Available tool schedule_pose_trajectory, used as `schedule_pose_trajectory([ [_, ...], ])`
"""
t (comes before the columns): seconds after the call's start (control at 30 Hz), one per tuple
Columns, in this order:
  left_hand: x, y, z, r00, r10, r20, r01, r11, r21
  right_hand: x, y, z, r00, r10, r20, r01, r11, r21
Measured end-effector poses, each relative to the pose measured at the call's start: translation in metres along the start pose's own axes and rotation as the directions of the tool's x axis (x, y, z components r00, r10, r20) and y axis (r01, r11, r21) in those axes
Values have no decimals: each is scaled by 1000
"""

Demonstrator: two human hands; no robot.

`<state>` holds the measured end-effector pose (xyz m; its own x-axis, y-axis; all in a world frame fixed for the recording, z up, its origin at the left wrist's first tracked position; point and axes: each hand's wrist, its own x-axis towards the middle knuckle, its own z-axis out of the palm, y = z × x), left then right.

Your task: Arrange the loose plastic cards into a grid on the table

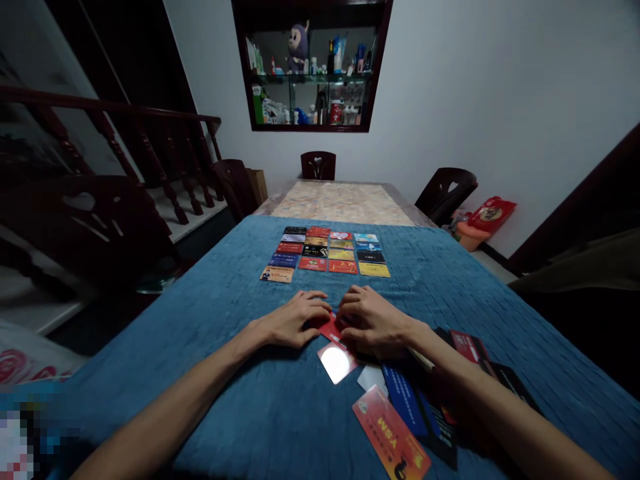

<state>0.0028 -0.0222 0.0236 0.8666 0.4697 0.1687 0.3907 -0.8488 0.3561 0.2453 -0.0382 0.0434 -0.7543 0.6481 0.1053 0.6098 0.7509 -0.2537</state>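
Dark wooden chair with pierced back (329, 168) stands at far edge of beige-patterned table (345, 200). Red printed bag (493, 213) shows at the rim of an orange tub (471, 237), beyond the table's right edge. Purple plush toy (299, 47) sits left of middle on a glass shelf (314, 79).

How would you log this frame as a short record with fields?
Hands: left hand and right hand close together, both at a red card
Grip: partly hidden, cannot tell
Nearest the person: shiny card with glare; orange YSM card; blue card
Beyond the hands: card grid, four columns
Surface: blue cloth
Background: wall shelf with a plush toy
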Motion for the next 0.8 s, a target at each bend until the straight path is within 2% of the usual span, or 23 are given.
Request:
schedule_pose_trajectory([
  [0.17,-1,2,-4,996,87,-7,-87,994,71,1,-6,1,999,-36,37,37,999,-25],
  [0.4,-4,4,-8,990,131,-44,-124,983,133,0,-13,-3,999,-28,36,28,1000,14],
  [0.53,-4,0,-8,978,162,-134,-151,985,85,0,-13,-2,999,-40,0,40,997,62],
  [0.8,-6,-14,-8,938,105,-330,-120,992,-25,3,4,11,994,3,-106,4,998,65],
])
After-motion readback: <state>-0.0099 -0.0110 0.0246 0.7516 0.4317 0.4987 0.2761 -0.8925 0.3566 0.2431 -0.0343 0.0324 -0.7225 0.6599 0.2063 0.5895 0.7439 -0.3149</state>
